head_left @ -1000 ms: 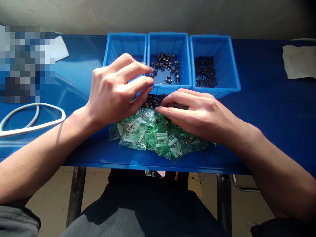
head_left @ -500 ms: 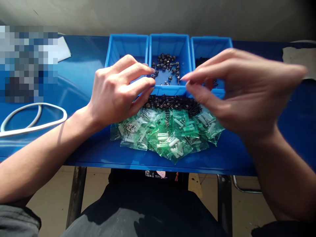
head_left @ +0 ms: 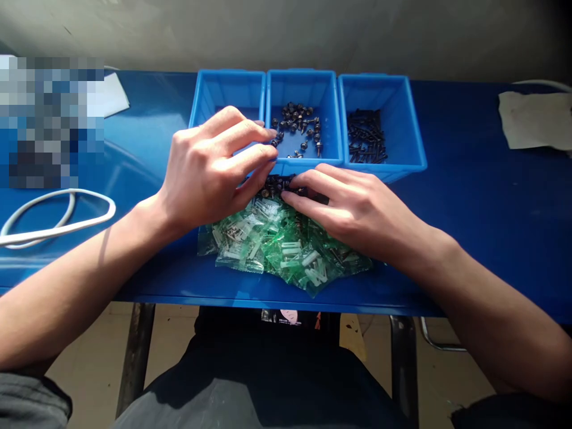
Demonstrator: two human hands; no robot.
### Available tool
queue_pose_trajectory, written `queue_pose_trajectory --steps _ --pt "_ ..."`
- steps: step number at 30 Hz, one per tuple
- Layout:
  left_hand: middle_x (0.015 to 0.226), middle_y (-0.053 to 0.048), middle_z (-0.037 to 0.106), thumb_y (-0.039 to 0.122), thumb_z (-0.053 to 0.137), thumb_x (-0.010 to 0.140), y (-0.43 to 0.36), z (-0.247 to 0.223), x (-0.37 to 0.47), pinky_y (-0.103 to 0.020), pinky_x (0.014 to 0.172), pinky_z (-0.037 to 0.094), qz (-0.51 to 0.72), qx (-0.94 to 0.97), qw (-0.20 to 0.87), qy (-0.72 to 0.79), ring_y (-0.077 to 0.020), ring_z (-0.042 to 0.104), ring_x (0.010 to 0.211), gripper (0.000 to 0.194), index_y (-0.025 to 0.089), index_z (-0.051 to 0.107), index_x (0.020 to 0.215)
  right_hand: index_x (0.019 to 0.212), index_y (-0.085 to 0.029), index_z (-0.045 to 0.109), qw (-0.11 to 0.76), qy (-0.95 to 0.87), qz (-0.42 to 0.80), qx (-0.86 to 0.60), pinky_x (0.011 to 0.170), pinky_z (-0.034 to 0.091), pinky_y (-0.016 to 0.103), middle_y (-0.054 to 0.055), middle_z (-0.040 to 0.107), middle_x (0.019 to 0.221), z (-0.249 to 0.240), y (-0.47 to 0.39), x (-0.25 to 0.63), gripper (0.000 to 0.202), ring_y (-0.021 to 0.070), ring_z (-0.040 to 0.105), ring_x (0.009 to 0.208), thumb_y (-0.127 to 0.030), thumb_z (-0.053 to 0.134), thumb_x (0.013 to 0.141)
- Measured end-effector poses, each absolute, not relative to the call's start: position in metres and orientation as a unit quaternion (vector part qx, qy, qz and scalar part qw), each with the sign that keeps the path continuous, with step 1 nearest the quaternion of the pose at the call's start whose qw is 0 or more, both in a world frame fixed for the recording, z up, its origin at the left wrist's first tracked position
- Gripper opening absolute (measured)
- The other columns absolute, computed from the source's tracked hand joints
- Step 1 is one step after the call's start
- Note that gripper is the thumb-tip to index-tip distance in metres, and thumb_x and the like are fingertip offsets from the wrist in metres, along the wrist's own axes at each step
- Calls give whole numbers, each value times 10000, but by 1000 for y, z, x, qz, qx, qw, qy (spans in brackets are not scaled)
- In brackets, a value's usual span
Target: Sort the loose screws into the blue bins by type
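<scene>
My left hand [head_left: 218, 161] hovers over the front of the left blue bin [head_left: 230, 89] and middle blue bin [head_left: 301, 86]. Its thumb and index finger are pressed together; anything between them is hidden. Fingertips of my right hand [head_left: 346, 199] reach into the pile of dark screws [head_left: 271, 187] before the bins, thumb and index slightly apart, nothing clearly held. Under that hand lie green-tinted clear packets [head_left: 290, 262] with white plugs and screws inside. Washer-head screws [head_left: 297, 113] are scattered in the middle bin. The right blue bin [head_left: 404, 122] contains long black screws [head_left: 366, 137].
A white cable [head_left: 58, 229] loops across the blue table [head_left: 469, 208] at left. White paper [head_left: 115, 95] and a blurred-out patch [head_left: 53, 125] are behind it. A beige sheet [head_left: 536, 119] lies far right. The wall [head_left: 313, 36] stands behind the bins.
My right hand has come down and left, from a pinch above the right bin to the screw pile, uncovering that bin. The left hand stays nearly still. The view has shifted slightly.
</scene>
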State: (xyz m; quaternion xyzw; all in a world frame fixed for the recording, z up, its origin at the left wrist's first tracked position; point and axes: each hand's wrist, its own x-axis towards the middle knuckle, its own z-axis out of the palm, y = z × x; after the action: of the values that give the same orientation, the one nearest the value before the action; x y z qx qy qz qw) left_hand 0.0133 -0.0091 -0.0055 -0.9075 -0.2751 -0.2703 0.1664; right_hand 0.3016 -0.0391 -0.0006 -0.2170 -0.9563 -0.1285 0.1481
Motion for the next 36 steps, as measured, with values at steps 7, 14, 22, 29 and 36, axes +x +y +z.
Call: queue_pose_trajectory --steps 7,14,22,29,36 --pt "1362 -49 809 238 640 1135 -8 -5 13 -492 836 717 -266 -911 164 -269 -314 808 1227 170 219 720 1284 1248 -175 815 168 -953 -102 -231 779 644 399 126 849 1164 -4 -35 302 291 259 771 1004 -142 537 1167" --pt "1354 -47 815 248 644 1142 -8 -4 13 -456 823 705 -268 -910 163 -272 -313 812 1230 160 224 729 1275 1363 -126 809 341 -907 -16 -248 746 649 338 134 806 1134 -2 -40 300 308 198 752 934 -129 579 1159" --pt "1388 -40 800 250 634 1137 -8 -6 11 -506 878 713 -263 -912 142 -281 -320 789 1285 256 272 737 1371 1181 -283 894 401 -858 120 -298 843 704 392 57 842 1069 6 -43 296 195 214 798 948 -243 710 1130" --pt "1367 -37 814 236 665 1131 -8 -5 12 -475 820 711 -264 -909 164 -276 -316 811 1226 162 246 717 1285 1053 -287 873 445 -816 94 -357 883 708 421 56 863 1253 16 -47 296 115 249 807 1098 -246 777 1100" --pt "1363 -30 814 236 635 1133 -8 -5 12 -493 840 734 -261 -911 162 -276 -300 810 1253 197 261 726 1307 1206 -283 910 529 -744 -45 -406 746 653 439 121 867 1234 10 -14 324 182 334 817 977 -344 797 1078"
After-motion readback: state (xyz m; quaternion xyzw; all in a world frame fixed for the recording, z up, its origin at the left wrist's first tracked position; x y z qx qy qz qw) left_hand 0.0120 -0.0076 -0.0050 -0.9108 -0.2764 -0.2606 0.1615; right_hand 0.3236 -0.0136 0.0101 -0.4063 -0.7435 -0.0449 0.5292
